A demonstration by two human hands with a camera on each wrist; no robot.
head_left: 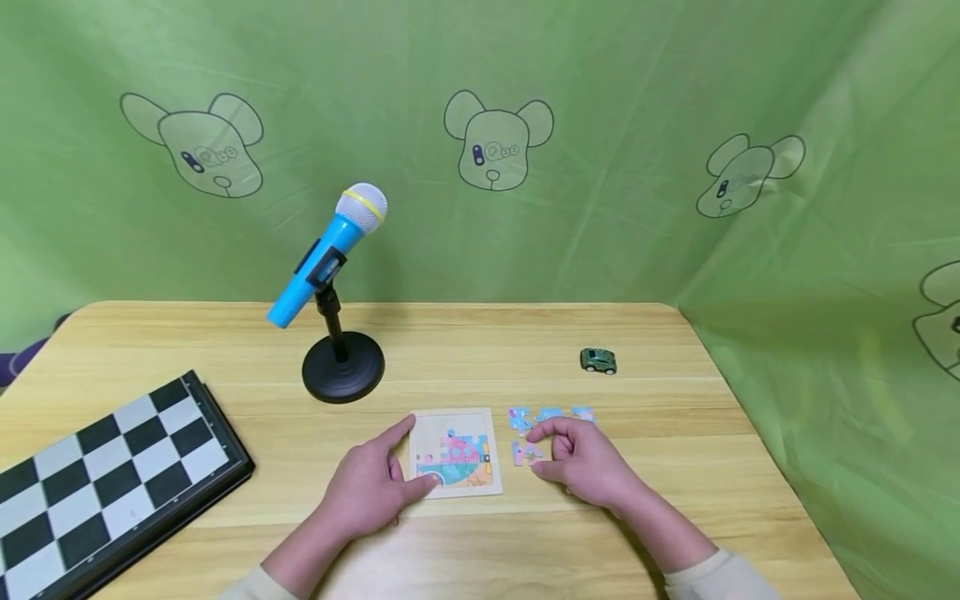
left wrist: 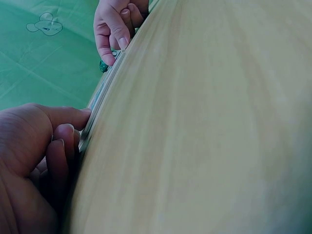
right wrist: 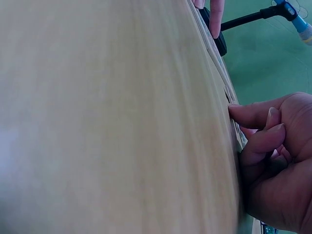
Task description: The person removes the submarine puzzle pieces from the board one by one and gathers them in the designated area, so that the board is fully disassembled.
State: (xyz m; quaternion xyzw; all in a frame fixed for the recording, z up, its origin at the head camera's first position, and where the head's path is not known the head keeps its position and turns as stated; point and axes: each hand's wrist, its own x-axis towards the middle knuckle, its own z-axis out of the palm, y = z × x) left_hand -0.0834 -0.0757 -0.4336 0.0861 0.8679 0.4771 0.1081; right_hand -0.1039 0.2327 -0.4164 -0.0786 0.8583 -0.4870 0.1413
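A square wooden puzzle board (head_left: 427,425) lies on the table, partly filled with pink, blue and teal pieces at its lower right. My left hand (head_left: 371,487) rests on its left side, index finger straight at the top left corner and thumb on the lower border; the other fingers are curled under. To the right of the board, my right hand (head_left: 585,462) pinches a pink and blue puzzle piece (head_left: 526,453) between thumb and index finger, low at the tabletop. Several loose pieces, among them a blue puzzle piece (head_left: 518,419), lie just beyond that hand, which partly hides them.
A small green toy car (head_left: 598,361) stands behind the loose pieces. Back left is a blue toy microphone (head_left: 315,265) on a black round-based stand (head_left: 342,368). A black-and-white checkered board (head_left: 120,467) lies at the left. Green cloth (head_left: 600,167) hangs behind and along the right.
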